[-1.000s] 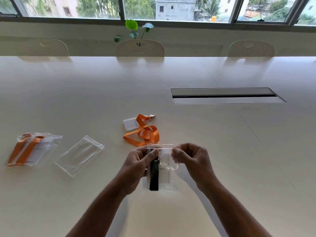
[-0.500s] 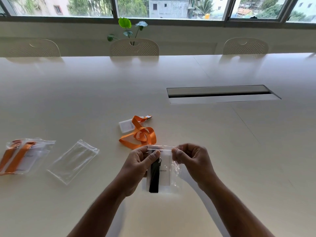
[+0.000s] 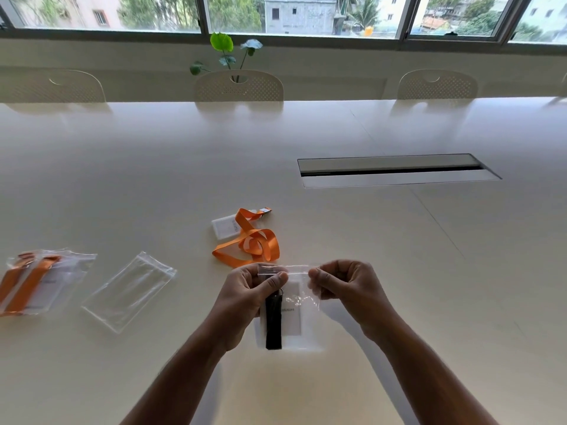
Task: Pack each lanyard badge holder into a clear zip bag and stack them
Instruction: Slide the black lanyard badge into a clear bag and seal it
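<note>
Hands pinched the zip bag (image 3: 291, 305) by its top edge, left hand (image 3: 245, 299) and right hand (image 3: 346, 286) at opposite corners, above bare table (image 3: 399, 271) at lower centre.

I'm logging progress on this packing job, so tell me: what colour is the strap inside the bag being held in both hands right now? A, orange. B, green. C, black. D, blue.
C: the zip bag pinched at its top edge by the left hand and right hand holds a black strap beside a white badge holder; the orange lanyard lies loose on the table.
</note>
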`<action>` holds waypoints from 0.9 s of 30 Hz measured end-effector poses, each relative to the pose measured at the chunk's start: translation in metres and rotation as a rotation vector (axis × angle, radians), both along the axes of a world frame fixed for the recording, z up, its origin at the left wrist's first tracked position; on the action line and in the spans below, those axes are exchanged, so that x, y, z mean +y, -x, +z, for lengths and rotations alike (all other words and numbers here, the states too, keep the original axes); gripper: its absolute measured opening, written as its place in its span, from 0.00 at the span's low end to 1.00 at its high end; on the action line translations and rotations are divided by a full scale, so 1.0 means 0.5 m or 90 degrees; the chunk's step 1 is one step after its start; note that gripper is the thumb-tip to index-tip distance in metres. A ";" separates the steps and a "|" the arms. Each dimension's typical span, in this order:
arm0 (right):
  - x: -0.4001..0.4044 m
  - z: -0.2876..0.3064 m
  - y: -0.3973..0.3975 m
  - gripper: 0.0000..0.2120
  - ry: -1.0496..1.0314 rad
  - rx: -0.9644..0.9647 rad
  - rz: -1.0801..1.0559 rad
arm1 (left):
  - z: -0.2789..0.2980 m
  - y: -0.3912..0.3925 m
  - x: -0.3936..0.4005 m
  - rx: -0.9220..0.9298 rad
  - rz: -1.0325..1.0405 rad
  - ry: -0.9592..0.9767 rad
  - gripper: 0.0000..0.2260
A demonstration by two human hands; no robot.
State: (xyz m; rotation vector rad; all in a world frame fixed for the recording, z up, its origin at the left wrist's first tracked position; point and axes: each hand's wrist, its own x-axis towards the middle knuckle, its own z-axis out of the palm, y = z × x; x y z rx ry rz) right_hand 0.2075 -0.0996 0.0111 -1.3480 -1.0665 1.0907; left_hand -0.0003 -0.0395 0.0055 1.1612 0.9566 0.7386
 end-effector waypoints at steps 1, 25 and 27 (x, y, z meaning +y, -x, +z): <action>0.000 0.001 -0.002 0.10 0.002 -0.013 0.005 | 0.000 0.002 0.000 0.010 -0.001 -0.004 0.18; 0.022 -0.001 0.000 0.20 0.050 0.122 0.087 | 0.006 0.019 -0.048 0.008 -0.010 0.022 0.22; 0.025 -0.001 0.002 0.22 0.061 0.146 0.099 | 0.007 0.024 -0.052 0.017 0.013 0.018 0.23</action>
